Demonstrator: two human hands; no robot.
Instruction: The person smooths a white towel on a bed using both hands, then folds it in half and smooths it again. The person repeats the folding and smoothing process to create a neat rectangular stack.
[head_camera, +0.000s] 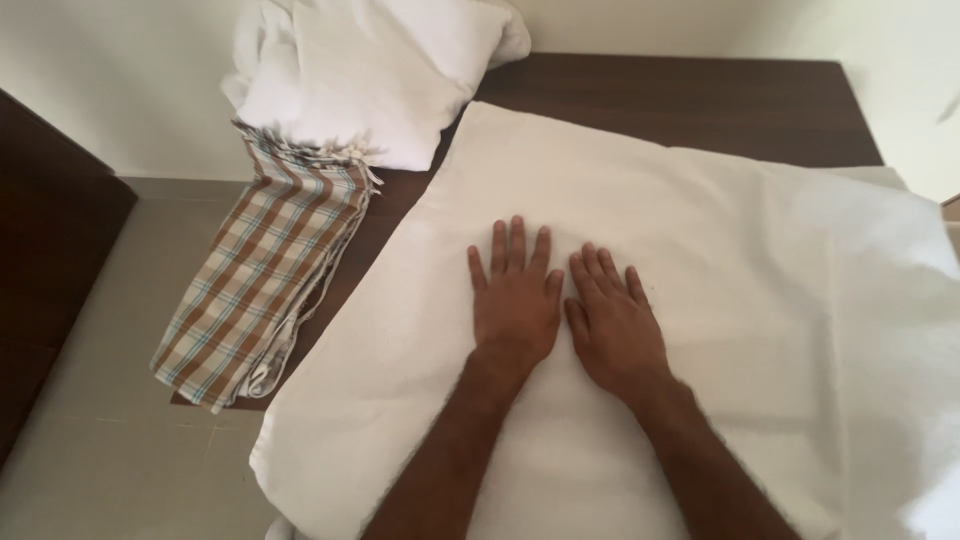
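A large white cloth (720, 240) lies spread over a dark wooden table (690, 95). My left hand (515, 295) rests flat on the cloth, palm down, fingers slightly apart. Beside it, almost touching, my right hand (612, 325) also lies flat on the cloth with its fingers spread. Neither hand grips anything. Both forearms reach in from the bottom edge of the view.
A folded brown, white and blue checked cloth (265, 270) hangs over the table's left edge. A pile of white fabric (370, 65) sits at the back left corner. A pale tiled floor (110, 400) and dark furniture (45, 240) lie to the left.
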